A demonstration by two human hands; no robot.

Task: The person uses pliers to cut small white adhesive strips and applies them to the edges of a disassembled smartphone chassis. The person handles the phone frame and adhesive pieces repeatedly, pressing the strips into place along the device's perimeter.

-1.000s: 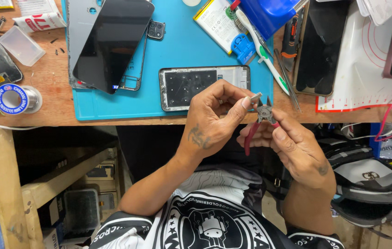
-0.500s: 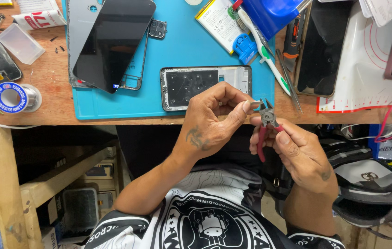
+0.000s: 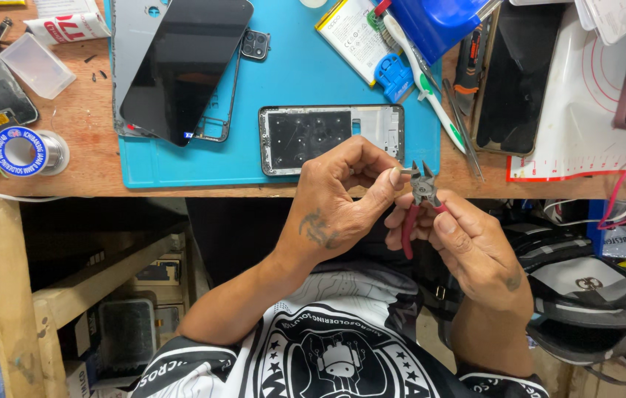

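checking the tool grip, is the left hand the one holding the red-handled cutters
No, the red-handled cutters sit in the right hand, while the left hand pinches a small metal piece at their tips.

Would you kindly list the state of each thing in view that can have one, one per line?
left hand: pinching a small metal part at its fingertips
right hand: gripping red-handled cutters, jaws open at the part
phone frame: stripped, lying flat on the blue mat
phone screen: dark, resting over a grey back cover
solder spool: lying on its side on the bench
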